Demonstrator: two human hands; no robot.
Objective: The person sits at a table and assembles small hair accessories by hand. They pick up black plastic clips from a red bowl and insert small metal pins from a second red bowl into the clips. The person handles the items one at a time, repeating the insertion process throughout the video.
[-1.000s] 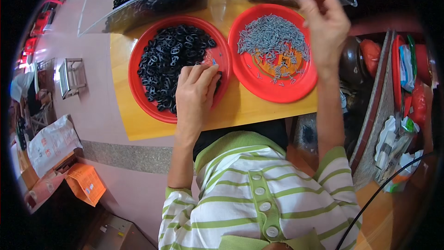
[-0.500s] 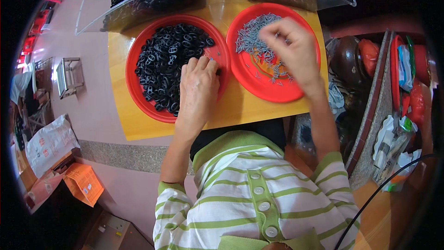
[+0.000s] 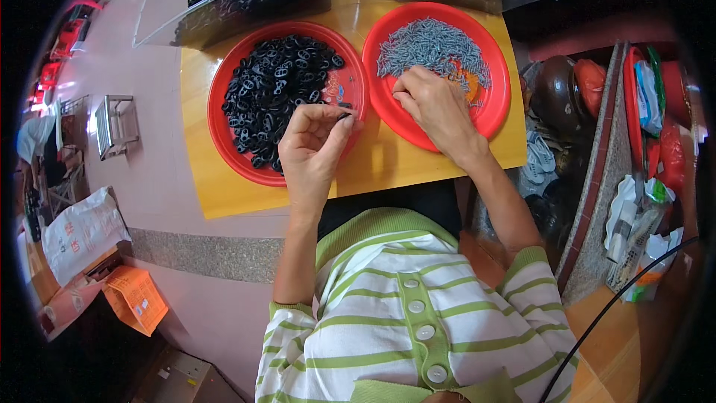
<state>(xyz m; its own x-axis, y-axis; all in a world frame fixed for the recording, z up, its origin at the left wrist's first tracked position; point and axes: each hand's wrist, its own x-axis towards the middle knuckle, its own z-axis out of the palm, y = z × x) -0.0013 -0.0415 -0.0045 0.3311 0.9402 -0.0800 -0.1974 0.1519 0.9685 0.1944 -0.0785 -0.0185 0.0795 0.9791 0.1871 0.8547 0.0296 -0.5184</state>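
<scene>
Left hand [image 3: 313, 142] pinches a small black ring [image 3: 344, 115] at fingertips, its orientation too small to tell. Right hand [image 3: 432, 104] fingers curl into grey pins [image 3: 429, 48]; grasp unclear.

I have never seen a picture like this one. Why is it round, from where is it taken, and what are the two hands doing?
A wide fisheye camera on the person's head looks down, so edges bend. No machine is here, only two bare hands. On the yellow table stand two red plates: the left plate holds black rings, the right plate holds small grey metal pieces. The left hand pinches one black ring. The right hand picks among the grey pieces. Clear bins stand behind.
</scene>
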